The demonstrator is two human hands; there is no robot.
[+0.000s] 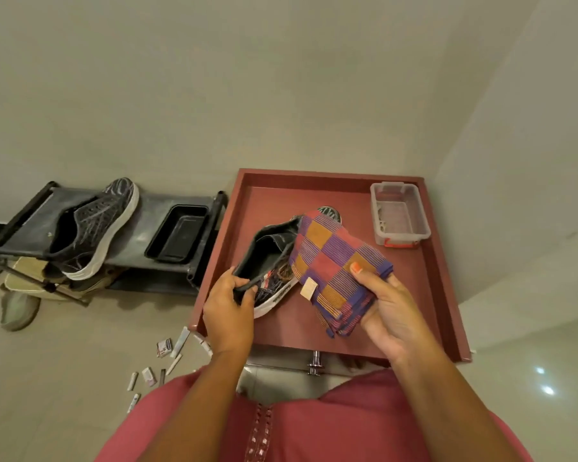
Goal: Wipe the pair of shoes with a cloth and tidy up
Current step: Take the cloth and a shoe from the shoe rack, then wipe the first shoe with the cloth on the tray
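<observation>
Shoe and cloth over red tray, grey walls behind.

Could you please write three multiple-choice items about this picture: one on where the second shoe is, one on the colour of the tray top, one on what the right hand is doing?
1. Where is the second shoe?
A. on the rack
B. in the clear box
C. on the floor

2. What colour is the tray top?
A. blue
B. dark red
C. white

3. What is the right hand doing?
A. hanging idle
B. holding the checked cloth
C. gripping the black tray

Answers: 1 A, it lies on the rack shelf; 2 B, its rim is dark red; 3 B, its thumb pinches the checked cloth.
</observation>
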